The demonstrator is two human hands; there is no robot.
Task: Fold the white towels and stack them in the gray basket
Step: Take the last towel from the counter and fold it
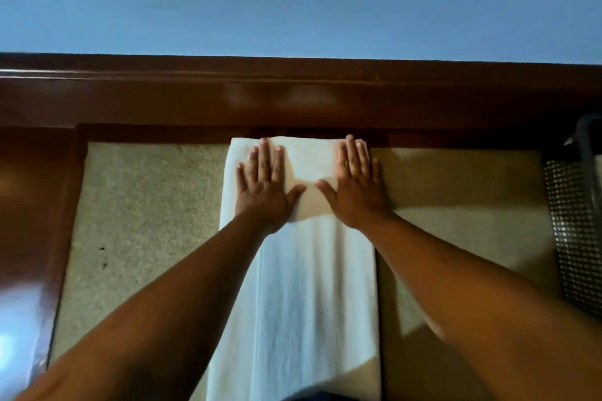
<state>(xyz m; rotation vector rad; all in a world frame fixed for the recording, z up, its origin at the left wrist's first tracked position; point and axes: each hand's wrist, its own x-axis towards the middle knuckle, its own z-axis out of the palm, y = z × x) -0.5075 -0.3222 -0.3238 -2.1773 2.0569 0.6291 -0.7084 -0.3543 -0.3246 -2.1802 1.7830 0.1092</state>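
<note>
A white towel lies as a long narrow strip down the middle of the table, running from the far edge toward me. My left hand presses flat on its far left part, fingers spread. Flat on the far right part rests my right hand, fingers also spread. Neither hand grips anything. The gray mesh basket stands at the right edge of the view, partly cut off.
The towel rests on a speckled beige inlay framed by dark polished wood. A blue wall rises behind the table. The basket occupies the right side.
</note>
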